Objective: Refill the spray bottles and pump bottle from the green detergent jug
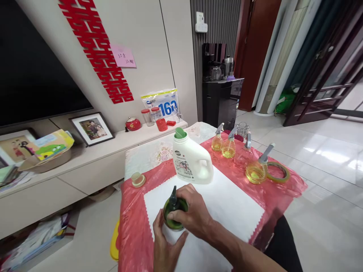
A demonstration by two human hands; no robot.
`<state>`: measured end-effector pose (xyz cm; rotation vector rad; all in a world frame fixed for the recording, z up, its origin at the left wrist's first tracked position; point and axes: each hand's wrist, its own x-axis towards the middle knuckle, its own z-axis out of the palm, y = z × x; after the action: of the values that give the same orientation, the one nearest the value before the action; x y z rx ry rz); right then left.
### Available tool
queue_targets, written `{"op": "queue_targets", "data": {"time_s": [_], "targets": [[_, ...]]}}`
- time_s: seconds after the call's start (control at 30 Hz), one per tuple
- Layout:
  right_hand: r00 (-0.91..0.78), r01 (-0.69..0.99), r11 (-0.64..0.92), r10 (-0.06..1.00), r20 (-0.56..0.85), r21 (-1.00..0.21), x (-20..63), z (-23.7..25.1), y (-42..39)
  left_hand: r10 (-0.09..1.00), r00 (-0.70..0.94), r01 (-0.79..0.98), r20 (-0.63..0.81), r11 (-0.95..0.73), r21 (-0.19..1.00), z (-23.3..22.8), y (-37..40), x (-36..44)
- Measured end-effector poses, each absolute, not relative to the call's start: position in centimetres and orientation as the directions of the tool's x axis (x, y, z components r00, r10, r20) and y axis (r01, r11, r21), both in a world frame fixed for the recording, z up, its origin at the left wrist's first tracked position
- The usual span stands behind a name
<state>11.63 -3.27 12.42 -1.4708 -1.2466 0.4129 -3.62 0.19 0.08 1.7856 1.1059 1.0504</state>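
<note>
From the head camera, both hands meet at the near edge of a small table (133, 226) covered in a red cloth, on one white sheet (227, 204) spread across its middle. The right hand (195, 215) curls its fingers over the top of a green spray bottle (175, 211), gripping around the neck below the dark nozzle; the left hand (166, 245) cups the bottle from below and the side, fingers closed on its base. The bottle stands on the white sheet, close to the person, in front of one white jug (191, 160) with a green cap. Along the right side of the table stand four clear spray bottles (256, 168) with grey triggers, three holding yellow liquid, the fourth apparently nearly empty. One roll of tape (279, 172) lies flat just beside the nearest of them. One small pale lid (138, 180) rests on the red cloth to the left of the jug. On the shelf behind sit two framed photos (92, 129), two clear jars with red lids (151, 115) and one white bag (161, 102) with blue print.
</note>
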Motion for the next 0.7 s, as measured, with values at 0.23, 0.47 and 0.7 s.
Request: {"op": "queue_targets", "data": {"time_s": [0.23,0.47,0.7], "targets": [[0.509,0.505,0.092,0.771,0.383,-0.858,16.4,15.9,-7.5,0.925,0.329,0.369,0.192,-0.313,0.875,0.4,0.6,-3.9],[0.728,0.487,-0.125,0.604,0.323,-0.865,22.7,14.5,-10.1,0.937,0.330,0.376,0.115,-0.243,0.894,0.8,0.3,-3.8],[0.893,0.364,-0.303,0.382,0.238,-0.881,27.7,9.5,-9.5,0.941,0.325,0.394,0.097,-0.228,0.890,0.8,0.5,-3.8]]}}
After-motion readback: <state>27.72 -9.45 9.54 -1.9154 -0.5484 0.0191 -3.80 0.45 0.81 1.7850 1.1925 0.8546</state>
